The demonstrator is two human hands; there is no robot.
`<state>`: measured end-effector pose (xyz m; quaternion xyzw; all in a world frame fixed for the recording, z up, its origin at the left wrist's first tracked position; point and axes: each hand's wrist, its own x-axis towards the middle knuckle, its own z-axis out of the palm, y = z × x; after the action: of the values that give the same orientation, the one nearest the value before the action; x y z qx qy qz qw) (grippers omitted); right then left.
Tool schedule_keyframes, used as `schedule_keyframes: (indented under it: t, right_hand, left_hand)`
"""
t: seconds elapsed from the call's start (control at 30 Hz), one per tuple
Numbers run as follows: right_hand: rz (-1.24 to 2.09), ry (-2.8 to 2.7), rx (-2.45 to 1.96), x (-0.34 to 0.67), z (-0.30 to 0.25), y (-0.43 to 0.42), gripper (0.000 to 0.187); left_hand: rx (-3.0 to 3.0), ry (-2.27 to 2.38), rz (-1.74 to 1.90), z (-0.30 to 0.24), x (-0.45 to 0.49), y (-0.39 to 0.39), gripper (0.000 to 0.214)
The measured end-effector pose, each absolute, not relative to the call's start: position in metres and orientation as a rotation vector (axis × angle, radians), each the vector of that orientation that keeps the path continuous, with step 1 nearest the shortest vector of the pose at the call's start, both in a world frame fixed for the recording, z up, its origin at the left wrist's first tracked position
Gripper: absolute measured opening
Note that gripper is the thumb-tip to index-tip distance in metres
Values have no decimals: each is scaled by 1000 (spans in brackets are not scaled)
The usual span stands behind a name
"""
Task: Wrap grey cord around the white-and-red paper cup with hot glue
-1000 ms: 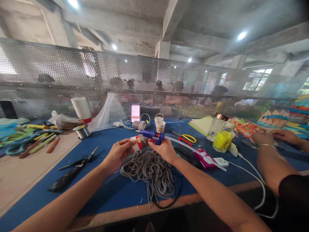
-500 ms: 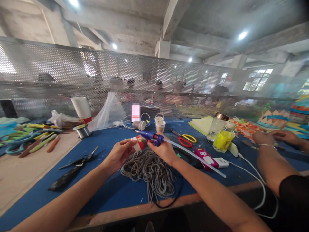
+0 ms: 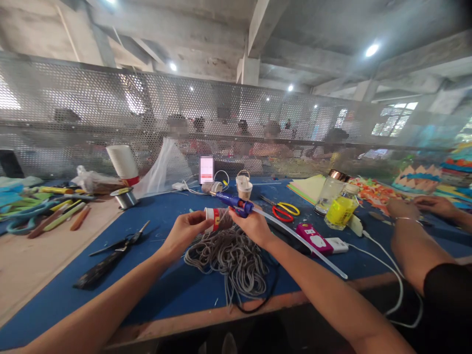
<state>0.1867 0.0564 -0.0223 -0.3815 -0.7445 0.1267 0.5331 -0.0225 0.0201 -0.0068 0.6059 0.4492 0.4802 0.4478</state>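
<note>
My left hand (image 3: 189,231) is closed around the end of a small paper cup (image 3: 209,216) with a red band, tipped on its side. Grey cord is wound around the cup's other end. My right hand (image 3: 253,225) grips a blue hot glue gun (image 3: 232,199), its nozzle pointing left above the cup. A long clear glue stick (image 3: 295,236) sticks out of its back. Right-hand fingers also come close to the wound cord; whether they touch it I cannot tell. Below both hands lies a loose heap of grey cord (image 3: 232,265) on the blue table mat.
Black-handled scissors (image 3: 114,255) lie at left, red-and-yellow scissors (image 3: 282,211) at right. Beyond stand a small basket (image 3: 244,187), a phone (image 3: 207,169), a wire spool (image 3: 124,198) and a yellow bottle (image 3: 341,209). A co-worker's arm (image 3: 409,241) is at right.
The cup has turned in my left hand and shifted slightly right, so more of its cord-wound side shows. The glue gun has moved a little up and right, its nozzle tilted higher.
</note>
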Motion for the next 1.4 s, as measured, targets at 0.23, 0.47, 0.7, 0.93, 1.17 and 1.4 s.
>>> schedule_keyframes:
  t: [0.23, 0.47, 0.7, 0.93, 1.17, 1.4]
  right_hand:
    - [347, -1776, -881, 188, -19, 54, 21]
    - [393, -1756, -888, 188, -19, 55, 23]
    - [419, -1744, -922, 187, -19, 54, 24]
    - [468, -1717, -938, 186, -19, 54, 25]
    - [438, -1727, -970, 186, -19, 56, 24]
    - [413, -1736, -966, 187, -19, 56, 23]
  left_hand:
    - [1545, 1056, 1099, -3, -18, 15, 25]
    - [1611, 1050, 1037, -11, -20, 19, 27]
    - [1610, 1011, 1038, -7, -17, 14, 25]
    - [1640, 991, 1016, -10, -19, 15, 23]
    - [1679, 1002, 1018, -7, -19, 14, 22]
    - [1697, 999, 1017, -3, -18, 11, 20]
